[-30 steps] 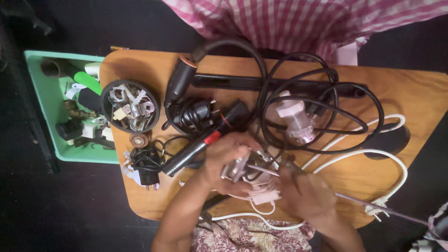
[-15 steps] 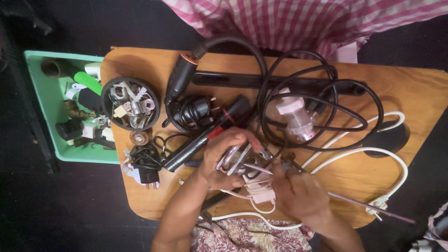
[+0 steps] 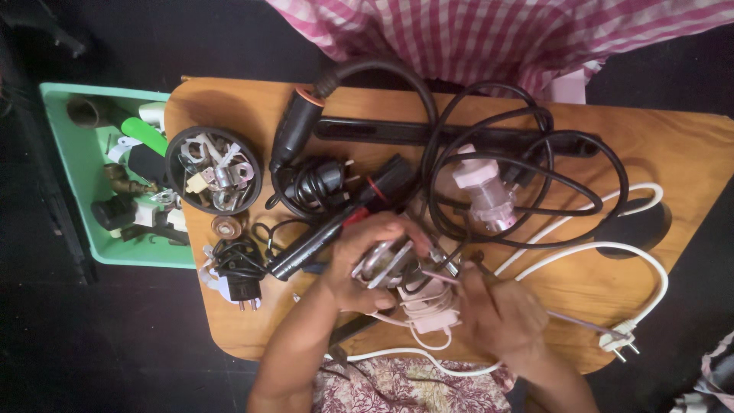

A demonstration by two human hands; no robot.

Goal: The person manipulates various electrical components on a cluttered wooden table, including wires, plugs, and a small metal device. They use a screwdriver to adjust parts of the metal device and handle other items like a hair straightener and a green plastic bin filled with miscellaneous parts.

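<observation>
**Both hands on a small metal part at the near edge of the table**

Head view: your left hand (image 3: 359, 264) is curled around a small shiny metal part (image 3: 382, 260), fingers wrapped over its top and thumb below, so it is gripped firmly. Your right hand (image 3: 497, 313) is closed in a pinch on a thin rod-like tool (image 3: 440, 274) whose tip meets the metal part; what kind of tool it is cannot be told. The part sits above the near-middle of the wooden table (image 3: 688, 145), just over a bundled white cord (image 3: 428, 310).

Just beyond your left hand lies a black cylindrical tool with a red band (image 3: 336, 226), angled across the table. Farther back is a long black bar (image 3: 451, 136), with looped black cables (image 3: 535, 176) lying over it and around a pale pink plastic fitting (image 3: 482, 187). A white cable (image 3: 612, 252) curves along the right side to a white plug (image 3: 621, 340) near the table edge.

At the left of the table stands a round black bowl (image 3: 177, 145) of small metal pieces, with a coiled black plug lead (image 3: 238, 268) near it. Beside the table is a green tray (image 3: 69, 153) holding assorted parts. Across the table from you, another person's pink checked garment (image 3: 497, 38) is in view.
</observation>
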